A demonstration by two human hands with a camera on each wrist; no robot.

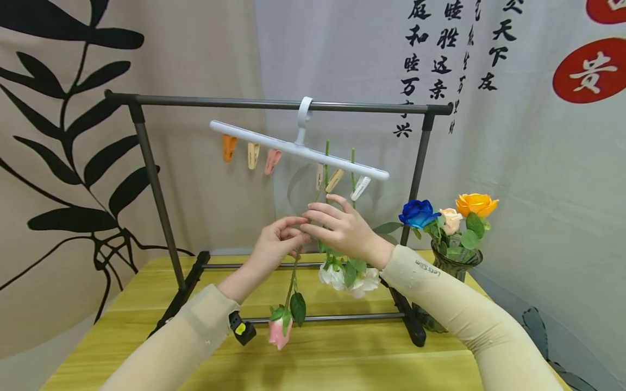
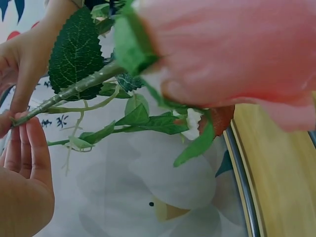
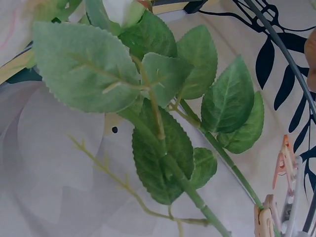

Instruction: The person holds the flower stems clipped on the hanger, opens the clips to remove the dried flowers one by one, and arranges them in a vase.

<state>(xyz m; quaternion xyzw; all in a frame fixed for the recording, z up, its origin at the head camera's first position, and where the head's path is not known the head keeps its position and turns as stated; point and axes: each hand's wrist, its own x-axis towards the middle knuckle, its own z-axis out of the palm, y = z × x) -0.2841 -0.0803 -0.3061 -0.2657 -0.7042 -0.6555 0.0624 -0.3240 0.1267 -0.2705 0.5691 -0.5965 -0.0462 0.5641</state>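
A pink rose [image 1: 280, 332] hangs bloom down, its stem [image 2: 74, 94] pinched between the thumb and fingers of my left hand [image 1: 280, 239]. Beside it my right hand [image 1: 344, 231] meets the left fingertips, thumb and fingers at the same stem. Above the hands a white hanger [image 1: 274, 140] tilts down to the right. Along it are an orange clothespin [image 1: 229, 147], a yellow clothespin [image 1: 252, 156], a pink clothespin [image 1: 273, 161], a tan clothespin [image 1: 335, 180] and a white clothespin [image 1: 361, 188]. White roses [image 1: 347, 278] hang upside down behind my right hand, partly hidden by it.
The hanger hooks over the top bar of a dark metal rack [image 1: 205, 101] on a wooden table [image 1: 342, 366]. At the right stands a glass vase [image 1: 457, 263] with a blue rose [image 1: 418, 213], a peach rose [image 1: 450, 221] and an orange rose [image 1: 476, 205]. A printed curtain [image 1: 342, 54] hangs behind.
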